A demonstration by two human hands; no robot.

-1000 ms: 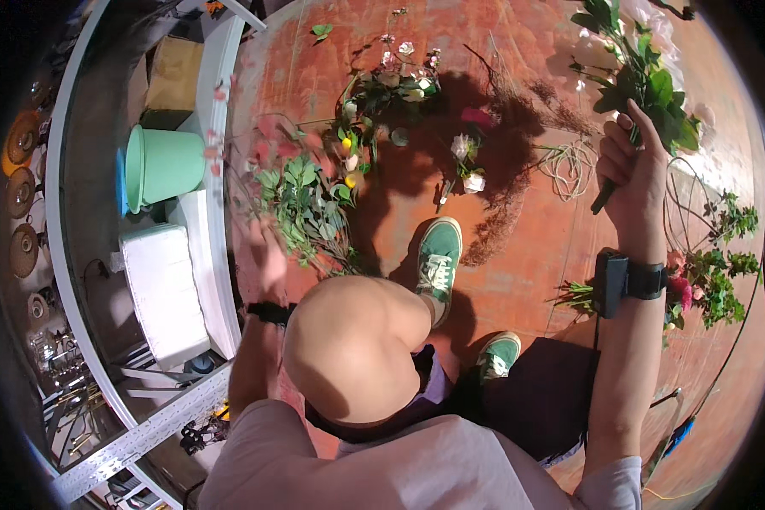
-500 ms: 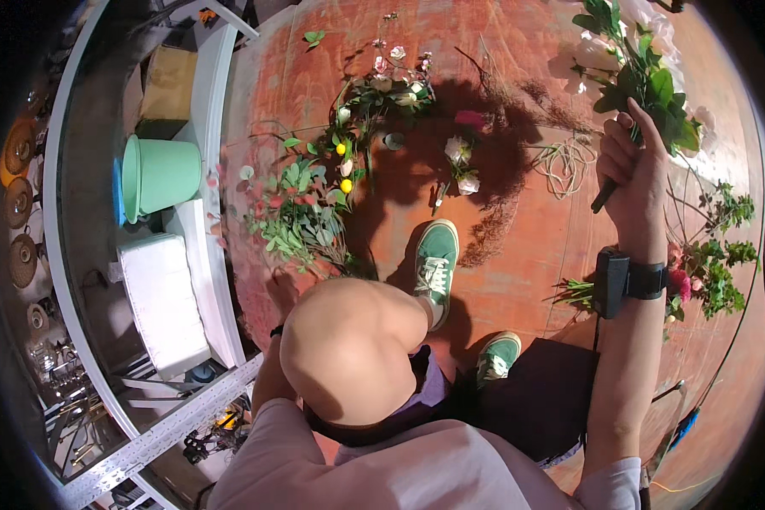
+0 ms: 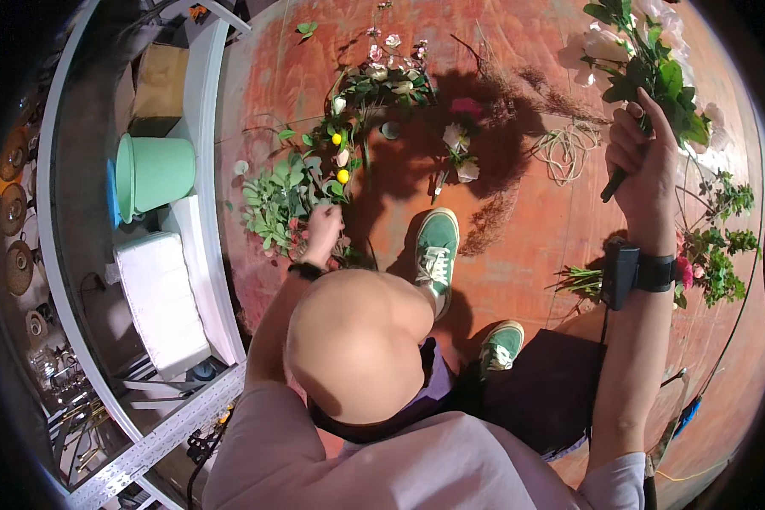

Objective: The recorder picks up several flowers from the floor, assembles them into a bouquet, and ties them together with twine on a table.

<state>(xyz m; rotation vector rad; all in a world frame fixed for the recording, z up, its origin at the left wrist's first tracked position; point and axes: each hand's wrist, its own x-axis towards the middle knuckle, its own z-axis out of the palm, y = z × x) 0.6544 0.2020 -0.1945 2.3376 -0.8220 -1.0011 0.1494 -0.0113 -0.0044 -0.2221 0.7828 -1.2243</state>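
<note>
My right hand [image 3: 642, 157] grips the dark green stem of a bouquet of pale blush flowers [image 3: 659, 30] and leaves at upper right. My left hand [image 3: 325, 225] has its fingers curled at the eucalyptus-like greenery [image 3: 276, 195], beside some reddish leaves; what is in its fingers is hidden. A vine with yellow and white buds [image 3: 342, 176] runs just beyond it to a cluster of pink and white flowers [image 3: 387, 81]. Loose pale roses [image 3: 463, 166] lie right of these, near dried brownish sprigs [image 3: 484, 225].
My knee [image 3: 357, 340] and green sneakers [image 3: 436, 255] are below the flowers. A metal rack at left holds a mint bucket [image 3: 157, 174], a cardboard box [image 3: 161, 81] and a white block [image 3: 161, 302]. Coiled cord [image 3: 565, 157] and more leafy pink flowers [image 3: 714, 238] lie right on the red floor [image 3: 518, 263].
My left hand dropped back beside the knee, then moved up and right into the greenery, which has shifted. My right hand, still holding the bouquet, has moved slightly right.
</note>
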